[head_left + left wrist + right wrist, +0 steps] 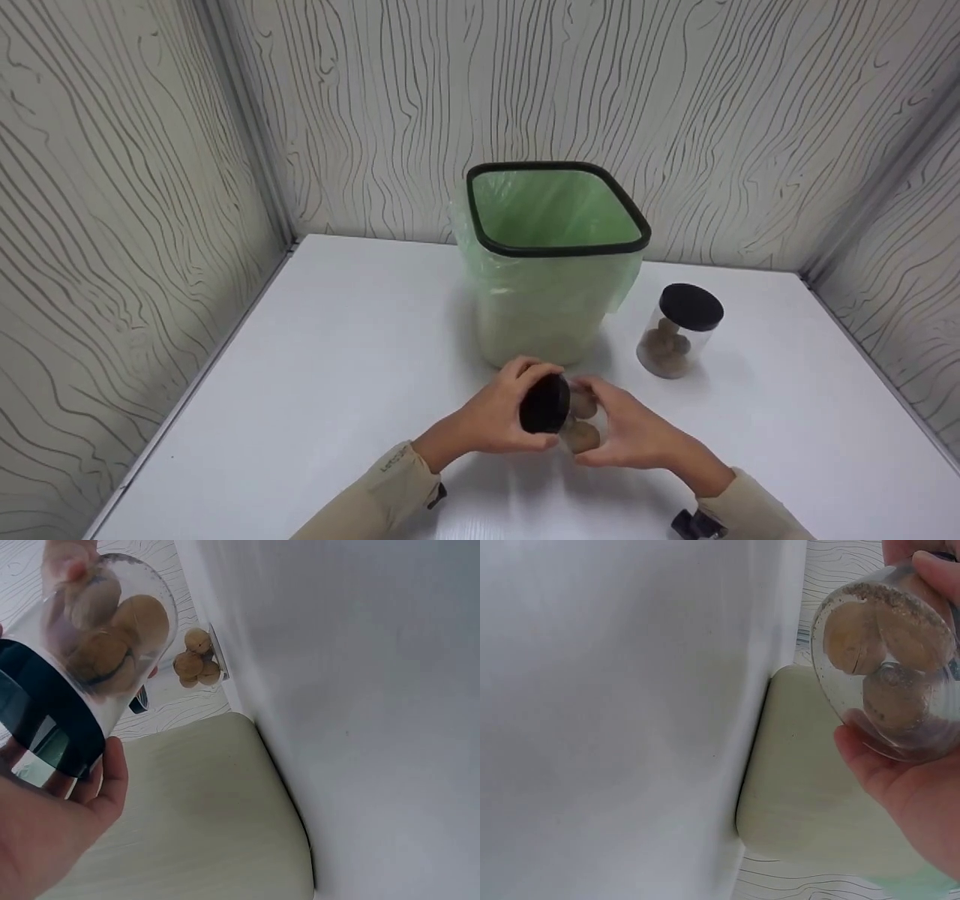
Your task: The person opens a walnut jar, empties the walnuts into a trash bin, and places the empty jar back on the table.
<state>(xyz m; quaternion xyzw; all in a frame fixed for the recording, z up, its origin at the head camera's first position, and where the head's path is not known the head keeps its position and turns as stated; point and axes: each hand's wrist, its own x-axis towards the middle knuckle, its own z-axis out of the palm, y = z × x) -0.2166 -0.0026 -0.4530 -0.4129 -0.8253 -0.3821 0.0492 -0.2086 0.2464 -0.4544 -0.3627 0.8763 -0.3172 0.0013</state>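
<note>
Both hands meet low centre of the head view, just above the bench (pixel 322 360), w/ a clear jar (pixel 574 420) held sideways between them. Left hand (pixel 499 412) comes in from lower left, forearm in a beige sleeve; fingers and thumb curl round the jar's black lid (pixel 545 403), lid end facing left. In the left wrist view the thumb (pixel 105 780) sits under the black band (pixel 49 716) of the lid and the palm fills the lower left corner. Right hand (pixel 634 431) comes in from lower right, also beige sleeve; fingers wrap the jar's body and base. Right wrist view: jar base (pixel 889 675) at upper right, fingers (pixel 885 772) cupped below it, a fingertip over the top edge. Inside the jar are round brown nut-like pieces (pixel 855 634), approx three or four; exact count unclear.

Directly behind the hands, centre frame, stands a square bin (pixel 555 300) w/ a black rim and a pale green liner bag; it's near the jar, and whether they touch I can't tell. Right of the bin, mid-right, a second jar (pixel 679 330) stands upright w/ black lid on, same brown pieces inside, well apart from the hands. Wood-grain patterned wall panels (pixel 112 225) close in left, back and right.
</note>
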